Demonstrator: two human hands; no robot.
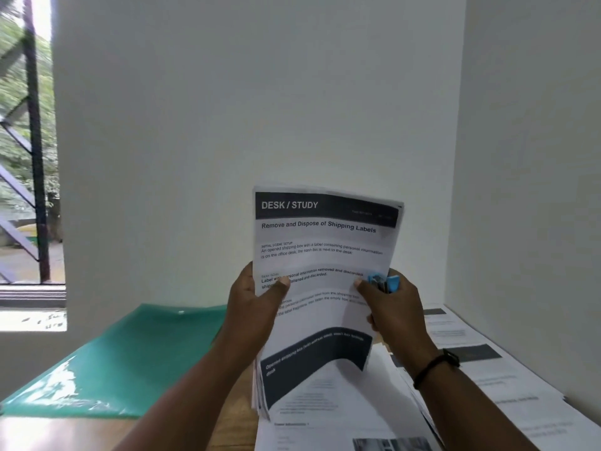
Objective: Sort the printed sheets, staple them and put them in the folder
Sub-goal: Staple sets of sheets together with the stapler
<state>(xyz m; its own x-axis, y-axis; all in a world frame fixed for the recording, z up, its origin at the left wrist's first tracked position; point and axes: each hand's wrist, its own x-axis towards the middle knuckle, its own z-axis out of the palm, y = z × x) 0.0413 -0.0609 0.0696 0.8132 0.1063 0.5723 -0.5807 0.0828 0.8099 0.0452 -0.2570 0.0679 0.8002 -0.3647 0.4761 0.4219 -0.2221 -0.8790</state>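
Loose printed pages are lying nearest the camera on the desk, spreading away to the right along the wall. Above them both hands are holding a stack of sheets upright, headed "DESK / STUDY", its long axis running up and down and its lower edge sagging toward the desk. The left hand is pinching the stack's left edge, thumb lying across the printed face. The right hand is making the grip on the opposite edge, thumb on the page, while its curled fingers are also keeping hold of a blue stapler against the right margin, about halfway up the sheet.

That is the relation the next move seems to be turning on: the stapler is sitting beside the stack's right edge, well below the top corners, where a staple would usually go. Judging from this, the right hand is the nearer one to do the stapling, and it will be needing to slide upward or the left hand to turn the stack.

Lying flat on the desk to the left, apart from both hands, is the green folder, nearer the left hand.
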